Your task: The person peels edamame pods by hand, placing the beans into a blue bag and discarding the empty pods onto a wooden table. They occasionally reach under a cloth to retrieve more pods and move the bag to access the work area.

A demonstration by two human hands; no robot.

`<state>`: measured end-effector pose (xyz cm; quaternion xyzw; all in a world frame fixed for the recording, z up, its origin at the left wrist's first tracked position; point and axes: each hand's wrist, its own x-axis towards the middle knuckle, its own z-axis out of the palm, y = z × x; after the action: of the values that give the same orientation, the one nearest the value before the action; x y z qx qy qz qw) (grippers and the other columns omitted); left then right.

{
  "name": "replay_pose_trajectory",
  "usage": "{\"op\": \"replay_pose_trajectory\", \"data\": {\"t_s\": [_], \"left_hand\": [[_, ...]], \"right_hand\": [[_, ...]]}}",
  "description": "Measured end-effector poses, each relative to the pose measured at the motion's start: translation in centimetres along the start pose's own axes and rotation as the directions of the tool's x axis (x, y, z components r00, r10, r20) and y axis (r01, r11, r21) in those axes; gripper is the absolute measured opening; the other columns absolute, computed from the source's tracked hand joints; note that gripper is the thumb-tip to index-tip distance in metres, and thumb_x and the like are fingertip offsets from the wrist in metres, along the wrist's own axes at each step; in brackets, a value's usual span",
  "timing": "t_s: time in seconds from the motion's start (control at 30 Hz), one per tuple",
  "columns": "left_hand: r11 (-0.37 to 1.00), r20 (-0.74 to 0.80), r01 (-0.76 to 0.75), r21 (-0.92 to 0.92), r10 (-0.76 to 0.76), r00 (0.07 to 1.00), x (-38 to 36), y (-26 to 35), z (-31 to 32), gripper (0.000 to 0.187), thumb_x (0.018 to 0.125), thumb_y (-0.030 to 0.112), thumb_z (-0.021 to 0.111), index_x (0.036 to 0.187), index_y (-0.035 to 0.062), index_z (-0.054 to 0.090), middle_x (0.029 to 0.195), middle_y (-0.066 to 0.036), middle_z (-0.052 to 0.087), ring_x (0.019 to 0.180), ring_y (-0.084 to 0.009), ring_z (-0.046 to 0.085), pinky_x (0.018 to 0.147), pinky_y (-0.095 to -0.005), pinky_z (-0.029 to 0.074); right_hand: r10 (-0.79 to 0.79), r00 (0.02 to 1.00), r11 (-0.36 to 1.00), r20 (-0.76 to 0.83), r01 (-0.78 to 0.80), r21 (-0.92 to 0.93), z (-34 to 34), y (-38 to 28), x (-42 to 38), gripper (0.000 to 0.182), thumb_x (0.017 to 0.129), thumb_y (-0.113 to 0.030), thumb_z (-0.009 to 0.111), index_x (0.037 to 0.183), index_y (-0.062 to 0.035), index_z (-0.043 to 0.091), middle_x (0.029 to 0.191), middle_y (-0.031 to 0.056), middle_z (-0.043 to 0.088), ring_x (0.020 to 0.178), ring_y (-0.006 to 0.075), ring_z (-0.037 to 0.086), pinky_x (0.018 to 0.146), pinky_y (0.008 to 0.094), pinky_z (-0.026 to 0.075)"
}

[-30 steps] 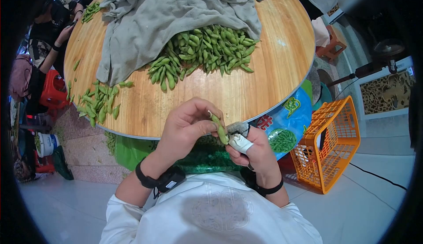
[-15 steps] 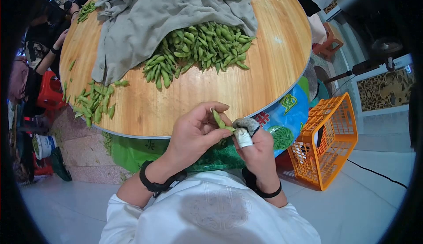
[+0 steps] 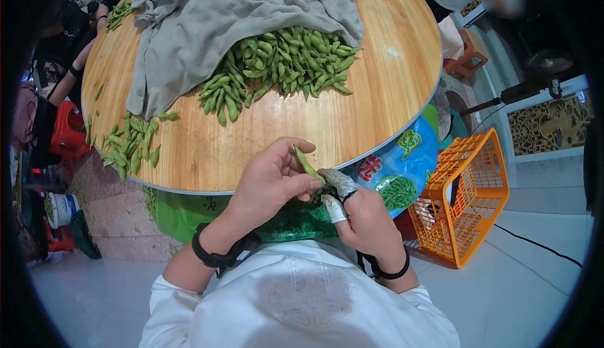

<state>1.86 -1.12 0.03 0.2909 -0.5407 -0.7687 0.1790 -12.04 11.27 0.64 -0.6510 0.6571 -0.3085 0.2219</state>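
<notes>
My left hand point(image 3: 267, 175) is closed in a pinch around a green edamame pod point(image 3: 304, 160), which slants down to the right just off the table's near edge. At the pod's lower end, my right hand point(image 3: 372, 225) grips with thumb and forefinger. A grey covering point(image 3: 338, 182) wraps that forefinger and a white wrap point(image 3: 334, 208) circles the thumb. The fingertips partly hide the pod's lower tip. Beyond my hands, a large pile of edamame pods point(image 3: 286, 65) lies partly under a grey cloth point(image 3: 195, 40) on the round wooden table point(image 3: 371, 109).
Loose pods point(image 3: 132, 143) lie at the table's left edge. A green and blue printed bag point(image 3: 402, 165) hangs below the near rim. An orange plastic crate point(image 3: 462, 200) stands on the floor at right. Another person's arm point(image 3: 66, 84) reaches toward the table from the left, near a red stool point(image 3: 68, 131).
My right forefinger has straightened and moved up along the pod, with the hand turned a little. My left hand keeps its pinch on the pod. The whole view has shifted slightly.
</notes>
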Motion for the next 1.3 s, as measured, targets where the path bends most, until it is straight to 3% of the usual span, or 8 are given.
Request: {"op": "replay_pose_trajectory", "data": {"t_s": [0.33,0.5,0.7,0.8,0.93,1.07,1.17,1.3], "left_hand": [[0.989,0.067,-0.065,0.135,0.056,0.996,-0.7,-0.4,0.3,0.042,0.078,-0.006,0.06,0.118,-0.0035,0.046,0.08,-0.002,0.056,0.067,-0.0066,0.056,0.059,-0.0194,0.048],[1.0,0.043,-0.012,-0.019,0.012,0.999,-0.5,-1.5,0.2,0.03,0.079,-0.006,0.059,0.108,-0.0025,0.053,0.079,-0.001,0.056,0.066,-0.0058,0.054,0.057,-0.018,0.046],[0.853,-0.039,-0.201,0.482,0.25,0.968,-0.6,-2.1,1.1,0.024,0.078,-0.003,0.059,0.102,-0.0023,0.055,0.077,-0.002,0.057,0.063,-0.0059,0.054,0.054,-0.0191,0.044],[0.746,-0.002,-0.291,0.599,0.365,0.931,-0.6,-1.9,2.1,0.026,0.075,-0.002,0.059,0.101,-0.0022,0.054,0.074,-0.01,0.056,0.061,-0.0172,0.056,0.055,-0.0268,0.045],[0.623,0.065,-0.374,0.687,0.46,0.885,-0.6,-1.8,2.3,0.028,0.073,-0.002,0.059,0.1,-0.002,0.053,0.076,-0.018,0.055,0.063,-0.0328,0.057,0.058,-0.0358,0.047],[0.742,0.096,-0.328,0.585,0.338,0.936,-0.7,-1.7,1.4,0.028,0.077,-0.002,0.058,0.104,-0.0023,0.052,0.075,-0.013,0.057,0.061,-0.0245,0.059,0.056,-0.031,0.047],[0.989,0.214,0.107,-0.104,-0.083,0.973,0.1,-1.6,0.3,0.028,0.083,-0.003,0.055,0.111,-0.0019,0.05,0.077,-0.004,0.056,0.064,-0.0075,0.056,0.055,-0.0203,0.047],[0.979,0.153,0.173,-0.11,-0.155,0.976,-0.1,-1.5,1.1,0.028,0.082,-0.002,0.057,0.109,-0.0011,0.05,0.079,-0.004,0.057,0.064,-0.0092,0.056,0.055,-0.0213,0.047]], "right_hand": [[0.132,0.991,0.942,0.015,-0.13,0.309,0.2,1.3,0.2,0.022,0.077,-0.005,0.054,0.098,0.0029,0.055,0.064,0.0144,0.055,0.051,0.0306,0.052,0.049,0.0348,0.043],[0.387,0.852,0.179,0.353,-0.445,0.877,0.7,1.4,-0.2,0.019,0.087,-0.014,0.053,0.098,-0.0001,0.057,0.063,-0.0026,0.053,0.05,0.0042,0.045,0.045,0.0214,0.035],[0.323,0.939,0.867,-0.115,-0.245,0.434,0.4,-0.4,0.2,0.016,0.082,-0.011,0.054,0.086,0.005,0.054,0.061,0.0164,0.052,0.051,0.0277,0.051,0.05,0.0374,0.04],[0.217,0.973,0.965,-0.08,-0.202,0.165,0.9,0.3,0.2,0.016,0.079,-0.008,0.053,0.076,0.0068,0.049,0.063,0.0255,0.049,0.06,0.0414,0.051,0.056,0.0463,0.04],[0.174,0.982,0.979,-0.074,-0.164,0.123,0.9,0.5,0.2,0.016,0.079,-0.008,0.052,0.075,0.007,0.048,0.065,0.0266,0.05,0.061,0.0445,0.049,0.056,0.0469,0.04],[0.294,0.956,0.864,-0.007,-0.263,0.43,0.6,1.7,0.3,0.014,0.083,-0.01,0.052,0.081,0.0045,0.052,0.062,0.0171,0.053,0.051,0.0315,0.05,0.049,0.0371,0.039],[0.405,0.865,0.249,0.297,-0.416,0.874,0.1,2.1,0.1,0.013,0.089,-0.015,0.053,0.086,-0.0023,0.056,0.064,-0.0045,0.049,0.051,0.0004,0.04,0.043,0.0185,0.028],[0.5,0.849,0.464,0.173,-0.431,0.774,1.1,1.5,-0.1,0.013,0.087,-0.013,0.053,0.084,-0.0003,0.056,0.061,0.0028,0.053,0.046,0.0121,0.047,0.042,0.0263,0.033]]}}
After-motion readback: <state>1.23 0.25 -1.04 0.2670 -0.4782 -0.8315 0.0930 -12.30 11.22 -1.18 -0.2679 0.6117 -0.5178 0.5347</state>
